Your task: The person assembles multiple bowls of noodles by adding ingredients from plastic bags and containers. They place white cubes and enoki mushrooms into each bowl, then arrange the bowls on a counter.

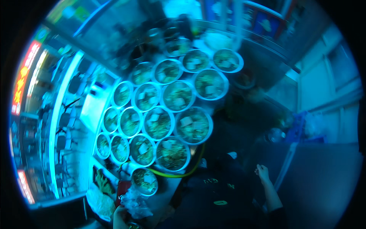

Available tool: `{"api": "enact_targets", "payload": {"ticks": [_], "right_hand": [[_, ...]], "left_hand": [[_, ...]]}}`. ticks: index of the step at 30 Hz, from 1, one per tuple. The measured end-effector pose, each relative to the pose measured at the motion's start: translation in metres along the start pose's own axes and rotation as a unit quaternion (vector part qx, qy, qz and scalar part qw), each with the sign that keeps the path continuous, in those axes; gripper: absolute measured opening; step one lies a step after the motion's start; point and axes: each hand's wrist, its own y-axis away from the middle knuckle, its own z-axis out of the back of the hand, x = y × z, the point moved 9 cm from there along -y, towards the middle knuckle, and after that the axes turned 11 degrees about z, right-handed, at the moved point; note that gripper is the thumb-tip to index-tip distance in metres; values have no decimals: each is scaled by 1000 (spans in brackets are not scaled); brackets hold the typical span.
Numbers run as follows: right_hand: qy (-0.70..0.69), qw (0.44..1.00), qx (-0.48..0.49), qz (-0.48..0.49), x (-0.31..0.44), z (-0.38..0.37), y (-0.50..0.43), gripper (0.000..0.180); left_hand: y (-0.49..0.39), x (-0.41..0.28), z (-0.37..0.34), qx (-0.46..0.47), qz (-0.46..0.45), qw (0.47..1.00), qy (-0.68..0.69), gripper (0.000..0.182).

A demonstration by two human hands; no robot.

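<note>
My left hand (120, 212) is at the bottom edge, beside a crumpled clear plastic bag (137, 204) and just below a flat red item (123, 189). Blur hides whether its fingers grip either one. Out to the right, my right hand (262, 173) hangs over the dark floor with its fingers curled in; I see nothing in it. Several round white-rimmed bowls stand close together in rows on the counter. Chopped greens and pale square pieces fill the front bowl (145, 181), the larger bowl (172, 154) behind it and the others.
A yellow hose or cord (171, 175) curves around the front bowls. Left of the red item lie a green cloth-like thing (103, 181) and a whitish plastic bag (100, 201). Blue crates (297, 127) stand at the right wall, behind a dark flat surface (320, 177).
</note>
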Motion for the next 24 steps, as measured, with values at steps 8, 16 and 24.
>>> {"api": "enact_targets", "payload": {"ticks": [8,16,24], "right_hand": [[59,977,-202,-34,-55,126,-66,44],[50,947,-286,-139,-67,173,-106,72],[-61,887,-389,-242,-66,194,-111,63]], "left_hand": [[128,-260,122,-17,-370,929,20,27],[497,-645,95,55,-657,750,-52,34],[777,-826,28,121,-787,517,-314,33]]}}
